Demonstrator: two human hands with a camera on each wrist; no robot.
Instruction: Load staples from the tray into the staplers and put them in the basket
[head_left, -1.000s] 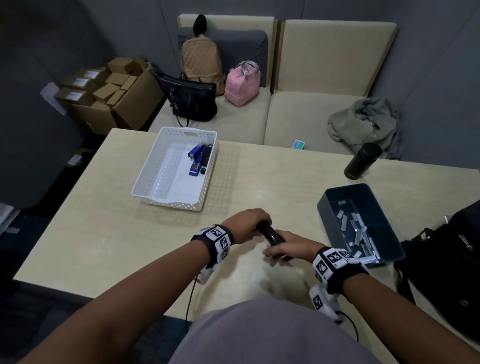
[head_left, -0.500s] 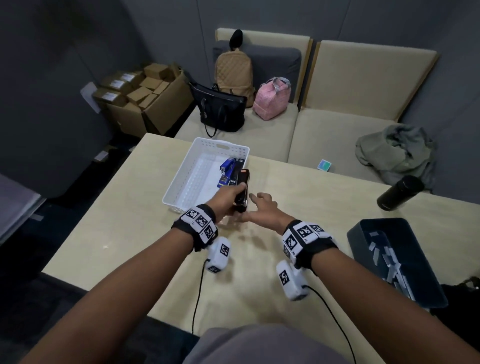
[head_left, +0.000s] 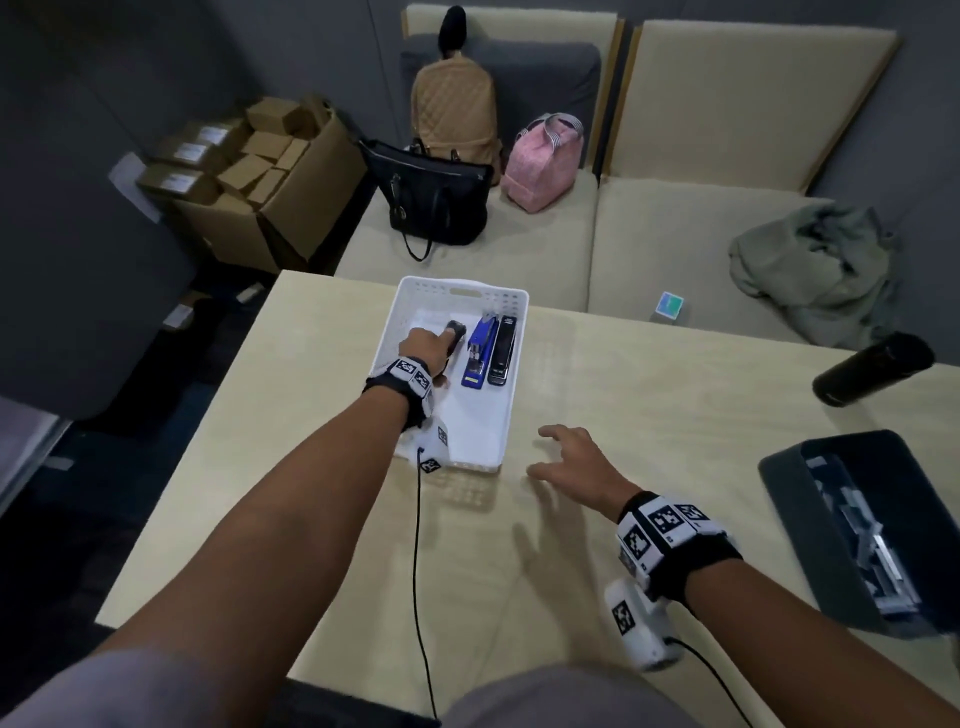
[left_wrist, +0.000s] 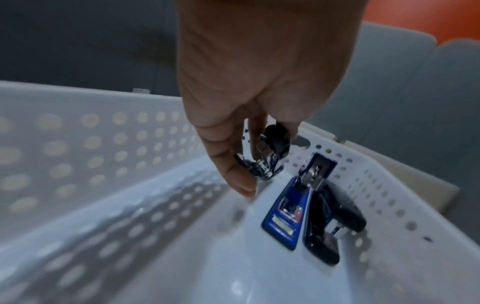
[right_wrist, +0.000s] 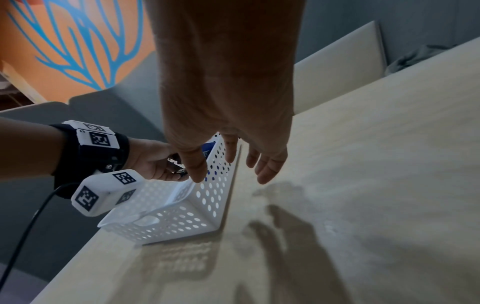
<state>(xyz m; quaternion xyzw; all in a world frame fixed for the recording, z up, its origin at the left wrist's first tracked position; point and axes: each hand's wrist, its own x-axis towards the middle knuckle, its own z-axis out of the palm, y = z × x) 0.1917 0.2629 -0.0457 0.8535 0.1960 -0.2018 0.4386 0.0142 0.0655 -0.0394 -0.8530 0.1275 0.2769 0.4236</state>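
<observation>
Reaching into the white basket (head_left: 511, 312), the left hand (head_left: 423, 345) grasped a black stapler (head_left: 455, 332) beside a blue stapler (head_left: 480, 348) and another black stapler (head_left: 503, 349); the right hand (head_left: 574, 460) hovered released over the counter (head_left: 649, 395), staple tray (head_left: 789, 499) nearby. From the left wrist, fingers (left_wrist: 233, 170) curled round the stapler (left_wrist: 272, 148). From the right wrist, that grip (right_wrist: 233, 127) hung slack.

Dim overhead light, soft shadows on the table (head_left: 649, 395), wide-angle bending, motion-blurred wrist views.
</observation>
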